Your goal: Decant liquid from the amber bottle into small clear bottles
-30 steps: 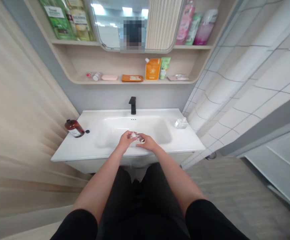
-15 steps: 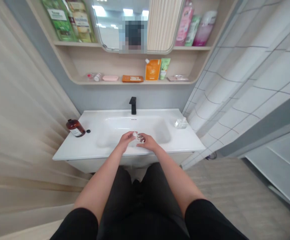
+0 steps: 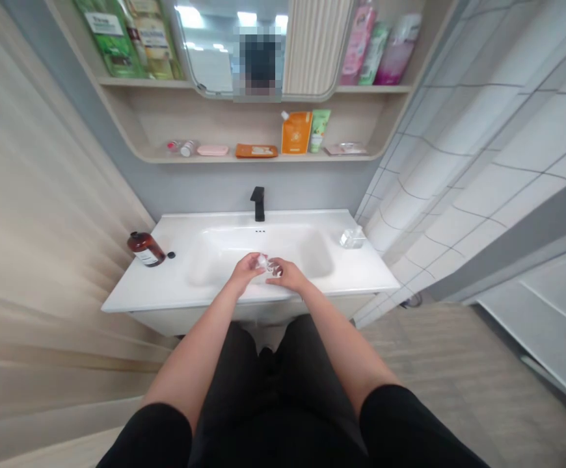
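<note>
Over the front of the white washbasin (image 3: 258, 250), my left hand (image 3: 246, 271) and my right hand (image 3: 287, 274) meet. Between their fingertips is a small clear bottle or container (image 3: 269, 266), too small to tell exactly. Both hands grip it from either side, and the fingers hide part of it. My left hand is at its pale upper end, my right hand at the end with a dark mark.
A black faucet (image 3: 258, 203) stands behind the basin. An amber pump-less bottle (image 3: 145, 249) sits at the left of the counter, a clear glass item (image 3: 352, 238) at the right. Above are shelves (image 3: 258, 156) with toiletries, and a tiled wall (image 3: 473, 188) lies to the right.
My hands stay together over the basin, and the small clear item stays between them. Only the view has shifted slightly.
</note>
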The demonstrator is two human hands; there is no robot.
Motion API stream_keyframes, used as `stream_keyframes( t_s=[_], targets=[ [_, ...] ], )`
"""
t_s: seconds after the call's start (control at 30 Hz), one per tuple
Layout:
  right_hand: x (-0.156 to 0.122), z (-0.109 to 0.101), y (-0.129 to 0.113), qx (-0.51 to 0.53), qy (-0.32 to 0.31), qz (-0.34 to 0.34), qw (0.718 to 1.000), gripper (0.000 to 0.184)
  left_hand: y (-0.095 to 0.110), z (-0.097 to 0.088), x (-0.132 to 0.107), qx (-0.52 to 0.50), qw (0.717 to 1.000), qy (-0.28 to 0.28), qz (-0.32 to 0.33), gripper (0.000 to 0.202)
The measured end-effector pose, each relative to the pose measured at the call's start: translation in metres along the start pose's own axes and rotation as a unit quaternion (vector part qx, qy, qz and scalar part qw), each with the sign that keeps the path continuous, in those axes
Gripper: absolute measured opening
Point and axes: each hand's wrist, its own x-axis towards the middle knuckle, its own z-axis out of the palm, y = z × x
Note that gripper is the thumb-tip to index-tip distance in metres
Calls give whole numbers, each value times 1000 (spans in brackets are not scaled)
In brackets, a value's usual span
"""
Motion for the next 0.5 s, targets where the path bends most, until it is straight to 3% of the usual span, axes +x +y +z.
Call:
stream_keyframes(
  t_s=[0.5],
  targets=[
    [0,0,0,-35,-14,8,999,72,1,0,-1,6,1000,-10,-5,57]
  ],
)
